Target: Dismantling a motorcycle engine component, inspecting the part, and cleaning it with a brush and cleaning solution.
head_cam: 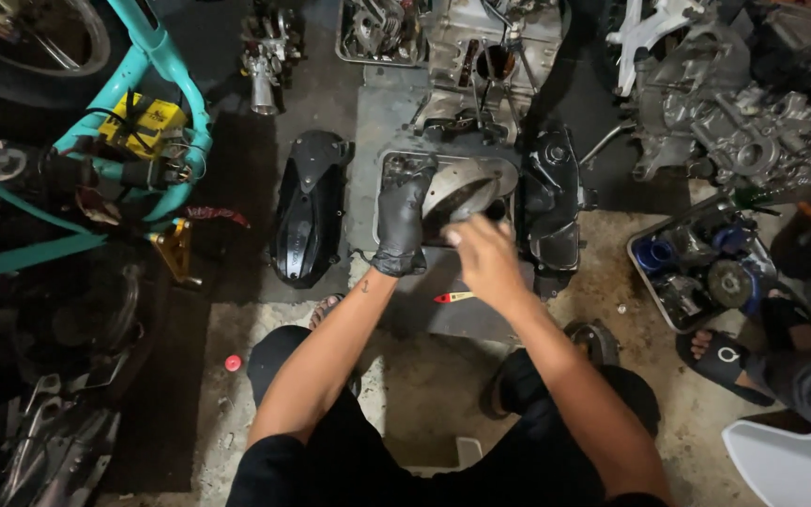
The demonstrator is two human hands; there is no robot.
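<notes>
My left hand (404, 218), in a black glove, rests flat on the left side of an open engine case (396, 167) and steadies a shiny metal pulley disc (466, 188) that sits in it. My bare right hand (481, 253) is closed and blurred just below the disc, gripping a small dark tool whose tip meets the disc; the tool is mostly hidden by the fingers. A black engine side part (553, 202) lies right of the disc. My knees are bent below.
A black plastic cover (307, 207) lies left of the case. A teal motorcycle frame (152, 56) stands at far left. A tray of parts (701, 268) and another person's sandalled foot (720, 355) are at right. A red-handled tool (452, 297) lies on the floor.
</notes>
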